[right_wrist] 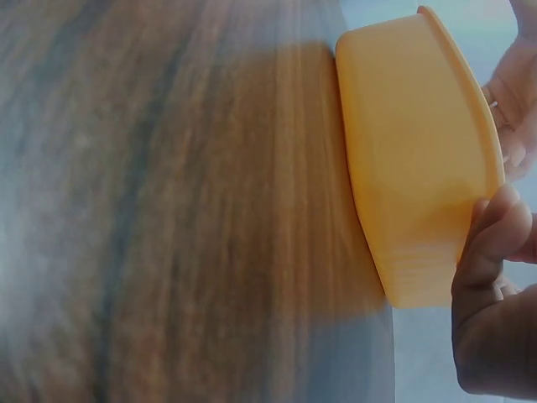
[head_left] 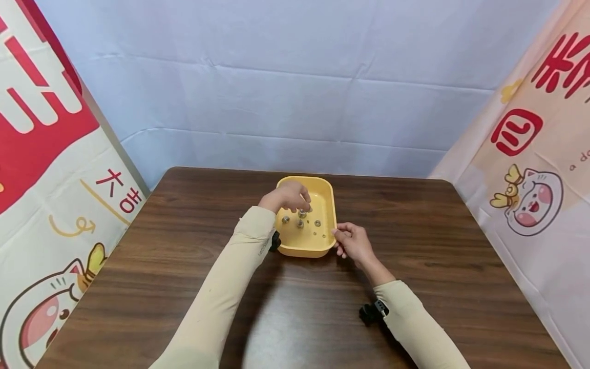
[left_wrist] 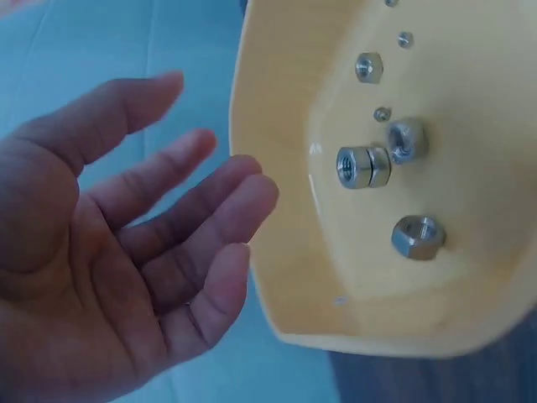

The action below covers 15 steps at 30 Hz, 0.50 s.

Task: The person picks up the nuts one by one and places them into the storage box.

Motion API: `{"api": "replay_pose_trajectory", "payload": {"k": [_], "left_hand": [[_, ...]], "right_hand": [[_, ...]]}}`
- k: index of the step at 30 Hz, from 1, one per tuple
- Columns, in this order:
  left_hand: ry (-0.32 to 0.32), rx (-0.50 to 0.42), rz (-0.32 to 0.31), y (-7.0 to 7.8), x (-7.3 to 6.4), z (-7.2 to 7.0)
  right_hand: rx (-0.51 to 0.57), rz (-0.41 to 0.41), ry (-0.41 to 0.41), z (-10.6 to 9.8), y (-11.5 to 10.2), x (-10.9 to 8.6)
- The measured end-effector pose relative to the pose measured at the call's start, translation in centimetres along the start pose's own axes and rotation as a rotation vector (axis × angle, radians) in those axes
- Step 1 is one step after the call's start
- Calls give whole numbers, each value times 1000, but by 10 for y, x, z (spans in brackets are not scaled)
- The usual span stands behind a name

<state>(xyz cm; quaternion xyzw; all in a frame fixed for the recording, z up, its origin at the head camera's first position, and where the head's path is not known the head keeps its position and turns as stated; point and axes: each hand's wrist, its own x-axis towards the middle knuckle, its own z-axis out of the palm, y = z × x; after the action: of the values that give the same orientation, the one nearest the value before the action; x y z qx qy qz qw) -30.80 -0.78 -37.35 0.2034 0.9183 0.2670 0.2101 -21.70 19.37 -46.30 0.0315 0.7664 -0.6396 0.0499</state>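
Observation:
A yellow tray [head_left: 305, 252] stands on the table with several metal hex nuts of different sizes on its floor. Over the tray hangs my left hand [head_left: 291, 196], its fingers loosely bent and holding nothing in the left wrist view. Below it there, two nuts [left_wrist: 363, 167] are stacked end to end, with a large nut [left_wrist: 408, 139] against them and another large nut [left_wrist: 419, 238] apart. A medium nut [left_wrist: 369, 67] and tiny nuts [left_wrist: 405, 39] lie farther along. My right hand [head_left: 354, 245] pinches the tray's rim at its near right corner, thumb on top.
The dark wood table [head_left: 193, 246] extends on all sides of the tray. A pale cloth backdrop [head_left: 286, 102] hangs behind its far edge. Printed banners [head_left: 530, 205] flank both sides. Each forearm wears a black wrist camera [head_left: 371, 312].

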Motion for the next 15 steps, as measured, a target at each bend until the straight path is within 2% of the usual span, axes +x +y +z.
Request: {"api": "replay_pose_trajectory", "payload": {"k": [3,5,9,15], "left_hand": [[50,209,76,5,-2,3],[78,276,97,8,-3,6],[102,299,96,9,-6,9],[87,310,107,4,-12,9]], "right_hand": [[5,1,2,0,0,1],[4,0,5,1,0,1],[-1,-2,10,1,1,2],[1,-6,13,2,3,3]]}}
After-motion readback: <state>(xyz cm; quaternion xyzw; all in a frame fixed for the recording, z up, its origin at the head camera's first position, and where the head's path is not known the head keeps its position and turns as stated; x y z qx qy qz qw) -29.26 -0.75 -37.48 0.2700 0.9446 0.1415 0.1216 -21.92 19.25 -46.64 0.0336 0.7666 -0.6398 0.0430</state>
